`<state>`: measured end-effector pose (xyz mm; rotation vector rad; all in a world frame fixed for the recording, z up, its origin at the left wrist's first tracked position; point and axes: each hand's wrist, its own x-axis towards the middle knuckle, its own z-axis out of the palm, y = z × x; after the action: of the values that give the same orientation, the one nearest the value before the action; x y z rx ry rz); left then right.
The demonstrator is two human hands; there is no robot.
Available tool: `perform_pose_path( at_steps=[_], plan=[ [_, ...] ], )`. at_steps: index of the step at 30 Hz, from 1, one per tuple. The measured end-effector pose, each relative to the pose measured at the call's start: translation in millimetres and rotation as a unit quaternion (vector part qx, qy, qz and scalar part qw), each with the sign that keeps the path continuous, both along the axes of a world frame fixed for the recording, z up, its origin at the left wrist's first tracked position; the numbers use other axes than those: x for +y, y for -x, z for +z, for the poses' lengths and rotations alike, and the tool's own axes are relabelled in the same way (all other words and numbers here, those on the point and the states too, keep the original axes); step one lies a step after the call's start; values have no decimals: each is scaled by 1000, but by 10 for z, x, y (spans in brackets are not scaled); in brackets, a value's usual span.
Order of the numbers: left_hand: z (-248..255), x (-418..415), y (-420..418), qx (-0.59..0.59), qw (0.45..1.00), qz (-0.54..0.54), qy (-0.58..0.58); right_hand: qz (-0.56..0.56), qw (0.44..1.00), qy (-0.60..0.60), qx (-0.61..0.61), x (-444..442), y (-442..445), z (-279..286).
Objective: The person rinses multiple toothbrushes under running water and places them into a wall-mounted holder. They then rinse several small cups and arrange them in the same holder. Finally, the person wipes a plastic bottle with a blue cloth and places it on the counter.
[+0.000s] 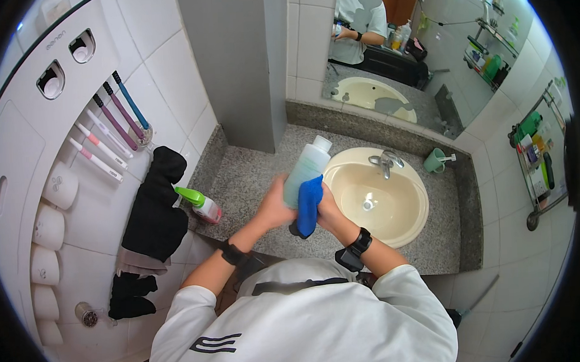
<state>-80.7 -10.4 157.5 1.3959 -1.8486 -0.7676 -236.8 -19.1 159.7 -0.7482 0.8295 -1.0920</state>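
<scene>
Over the granite counter (pixel 251 170), left of the cream sink basin (pixel 391 196), both hands are together. My left hand (pixel 275 205) grips a translucent pale green plastic bottle (pixel 306 166) with a white cap, tilted with its top to the right. My right hand (pixel 328 203) holds a blue cloth (pixel 311 204) against the bottle's side; the cloth has a dark part at its lower end. The fingers behind the bottle and cloth are partly hidden. A chrome faucet (pixel 386 162) stands at the basin's back edge.
A pump bottle with a green top (pixel 205 206) stands at the counter's left edge. A green cup (pixel 435 160) holding a toothbrush sits at the right. Toothbrushes (pixel 113 115) and black cloths (pixel 154 209) hang at the left wall. A wire shelf (pixel 533 158) with bottles is at right.
</scene>
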Motion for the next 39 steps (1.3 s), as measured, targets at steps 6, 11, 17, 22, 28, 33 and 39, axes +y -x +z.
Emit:
perform_pose_path(
  at_steps=[6,11,17,22,28,33,39],
  plan=[
    [151,78,288,-178,975,99,85,-55,997,30,40,17,-143,-97],
    [112,257,199,-111,991,40,70,-44,997,-31,-63,-128,36,-199],
    [4,325,97,74,992,-39,-96,-13,1000,-17,-17,-236,185,-137],
    [68,298,248,-142,986,69,56,34,997,-72,18,155,-94,-248],
    [220,388,281,-248,958,57,134,-32,999,5,-35,-108,101,-317],
    [222,515,208,-238,970,21,56,-5,989,6,-149,-152,214,-268],
    [75,431,318,-111,993,35,23,-37,996,-81,-4,98,150,-327]
  ],
)
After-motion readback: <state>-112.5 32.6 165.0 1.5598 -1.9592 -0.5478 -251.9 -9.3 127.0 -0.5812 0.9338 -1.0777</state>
